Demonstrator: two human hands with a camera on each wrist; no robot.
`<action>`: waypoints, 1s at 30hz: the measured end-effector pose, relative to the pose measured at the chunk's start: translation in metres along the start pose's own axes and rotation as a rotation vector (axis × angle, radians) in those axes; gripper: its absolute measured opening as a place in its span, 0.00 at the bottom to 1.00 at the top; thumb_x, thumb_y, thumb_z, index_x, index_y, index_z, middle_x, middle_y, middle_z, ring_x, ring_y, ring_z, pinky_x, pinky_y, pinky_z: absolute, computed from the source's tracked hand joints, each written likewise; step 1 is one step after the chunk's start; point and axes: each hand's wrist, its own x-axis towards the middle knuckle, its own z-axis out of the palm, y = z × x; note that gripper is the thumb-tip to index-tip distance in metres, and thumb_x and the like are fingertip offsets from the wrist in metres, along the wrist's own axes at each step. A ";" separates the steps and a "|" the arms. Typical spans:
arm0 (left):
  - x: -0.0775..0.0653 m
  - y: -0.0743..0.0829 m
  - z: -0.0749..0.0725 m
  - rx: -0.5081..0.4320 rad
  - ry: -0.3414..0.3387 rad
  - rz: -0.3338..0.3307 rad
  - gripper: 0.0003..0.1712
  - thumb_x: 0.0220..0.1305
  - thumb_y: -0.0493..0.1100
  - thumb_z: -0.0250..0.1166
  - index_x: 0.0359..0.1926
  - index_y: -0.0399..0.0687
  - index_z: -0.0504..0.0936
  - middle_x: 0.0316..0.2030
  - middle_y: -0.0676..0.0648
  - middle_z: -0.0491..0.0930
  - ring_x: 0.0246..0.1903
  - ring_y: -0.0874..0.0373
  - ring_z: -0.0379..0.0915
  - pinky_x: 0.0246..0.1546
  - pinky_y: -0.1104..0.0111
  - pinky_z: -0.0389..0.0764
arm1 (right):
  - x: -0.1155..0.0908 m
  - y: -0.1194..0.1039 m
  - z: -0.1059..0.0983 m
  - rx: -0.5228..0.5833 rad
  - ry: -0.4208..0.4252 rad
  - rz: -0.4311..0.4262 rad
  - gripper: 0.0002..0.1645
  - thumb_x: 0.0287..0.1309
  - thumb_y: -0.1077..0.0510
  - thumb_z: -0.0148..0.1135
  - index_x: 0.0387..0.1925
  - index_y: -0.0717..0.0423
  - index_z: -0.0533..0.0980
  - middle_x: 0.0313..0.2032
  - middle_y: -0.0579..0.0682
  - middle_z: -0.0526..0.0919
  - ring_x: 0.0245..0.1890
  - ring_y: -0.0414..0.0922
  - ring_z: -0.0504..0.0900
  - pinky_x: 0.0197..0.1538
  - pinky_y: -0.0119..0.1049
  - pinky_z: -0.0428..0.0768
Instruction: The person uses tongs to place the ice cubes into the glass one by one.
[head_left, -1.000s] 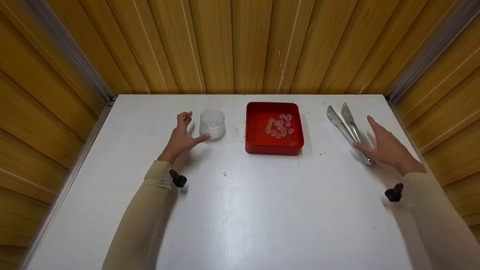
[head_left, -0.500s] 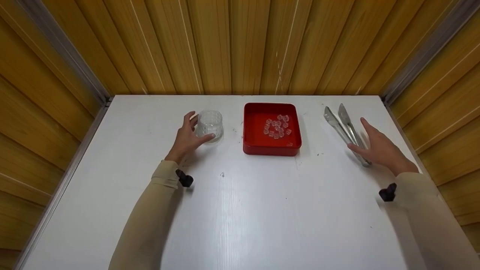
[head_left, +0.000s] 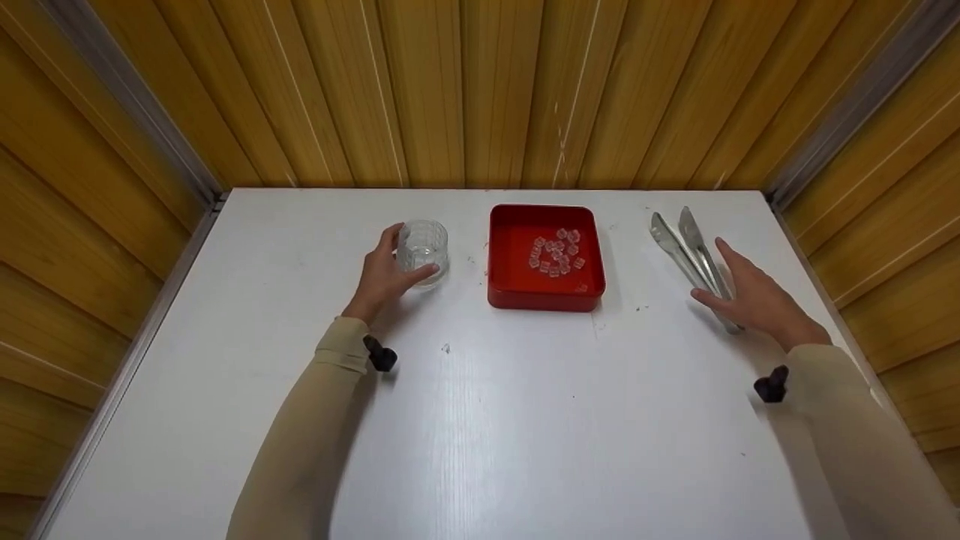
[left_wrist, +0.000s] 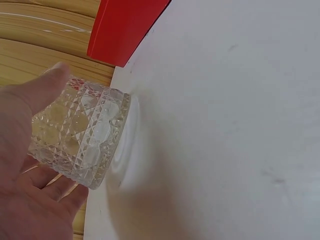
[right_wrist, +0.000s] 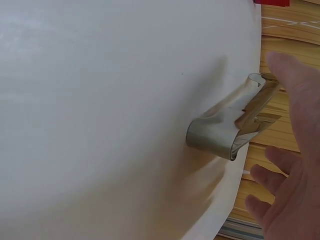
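A clear, diamond-patterned drinking glass [head_left: 423,251] stands upright on the white table. My left hand [head_left: 384,279] is wrapped about its left side, with the thumb across the near side and fingers behind. In the left wrist view, the fingers [left_wrist: 55,187] curve along the lower side of the glass [left_wrist: 82,130]. At the right lie metal tongs [head_left: 694,255], their arms spread in a narrow V. My right hand [head_left: 761,300] hovers by their near end, thumb and fingers spread. The right wrist view shows the tongs' bent end [right_wrist: 215,135] between thumb and fingers, with a gap around it.
A square red tin [head_left: 546,300] sits between the glass and the tongs. Several clear ice-like cubes [head_left: 555,255] lie inside it. Wood-look panels [head_left: 495,90] rise behind the table [head_left: 510,420] and along both sides.
My left hand has moved right, from beside the glass to around it. The right hand has shifted slightly left toward the tongs. Glass, tin and tongs stay in place.
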 end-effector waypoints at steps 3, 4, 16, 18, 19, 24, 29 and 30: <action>0.000 0.000 0.002 0.010 0.013 0.013 0.58 0.54 0.52 0.81 0.78 0.47 0.57 0.73 0.40 0.65 0.71 0.45 0.63 0.71 0.50 0.65 | 0.001 -0.001 0.001 -0.004 -0.004 0.003 0.68 0.62 0.27 0.63 0.82 0.40 0.28 0.80 0.67 0.39 0.75 0.73 0.46 0.68 0.76 0.49; 0.000 0.000 0.003 0.011 0.018 0.017 0.57 0.54 0.52 0.81 0.77 0.46 0.57 0.73 0.40 0.66 0.71 0.45 0.63 0.71 0.50 0.65 | 0.002 -0.001 0.001 -0.002 -0.009 0.006 0.68 0.62 0.27 0.62 0.82 0.40 0.27 0.80 0.67 0.39 0.75 0.73 0.45 0.68 0.76 0.49; -0.004 -0.001 0.001 0.000 0.034 0.029 0.53 0.55 0.49 0.81 0.74 0.44 0.60 0.70 0.38 0.69 0.68 0.45 0.67 0.68 0.51 0.69 | 0.006 -0.005 0.002 -0.050 -0.033 0.019 0.69 0.64 0.27 0.60 0.81 0.46 0.26 0.77 0.73 0.44 0.71 0.77 0.53 0.66 0.77 0.54; -0.004 -0.001 0.001 -0.005 0.031 0.020 0.53 0.55 0.49 0.81 0.74 0.44 0.60 0.70 0.39 0.69 0.68 0.44 0.67 0.69 0.51 0.69 | 0.006 -0.006 0.002 -0.046 -0.044 0.030 0.69 0.64 0.27 0.60 0.81 0.46 0.25 0.77 0.73 0.46 0.70 0.78 0.54 0.65 0.78 0.55; -0.005 -0.001 0.001 -0.007 0.029 0.017 0.53 0.54 0.50 0.81 0.74 0.44 0.60 0.70 0.39 0.69 0.68 0.44 0.67 0.69 0.51 0.69 | 0.006 -0.006 0.002 -0.041 -0.051 0.038 0.69 0.64 0.28 0.60 0.81 0.47 0.25 0.77 0.74 0.46 0.70 0.78 0.55 0.64 0.78 0.56; -0.007 -0.001 0.001 0.000 0.017 0.014 0.54 0.54 0.51 0.81 0.74 0.45 0.60 0.70 0.39 0.69 0.69 0.44 0.66 0.69 0.51 0.69 | 0.007 -0.008 0.004 -0.045 -0.076 0.067 0.66 0.67 0.29 0.58 0.81 0.50 0.27 0.72 0.79 0.52 0.65 0.75 0.62 0.61 0.78 0.61; -0.007 -0.002 0.001 0.010 0.016 0.022 0.54 0.54 0.51 0.81 0.74 0.45 0.60 0.70 0.39 0.69 0.68 0.45 0.67 0.68 0.52 0.70 | 0.008 -0.011 0.005 -0.050 -0.073 0.078 0.62 0.70 0.33 0.57 0.82 0.50 0.29 0.71 0.80 0.54 0.65 0.75 0.63 0.59 0.79 0.63; -0.007 -0.002 0.001 0.012 0.016 0.021 0.54 0.54 0.51 0.81 0.74 0.45 0.60 0.70 0.39 0.69 0.67 0.45 0.68 0.68 0.52 0.70 | 0.008 -0.011 0.006 -0.050 -0.073 0.082 0.61 0.71 0.34 0.57 0.82 0.50 0.29 0.71 0.80 0.54 0.64 0.76 0.63 0.59 0.79 0.63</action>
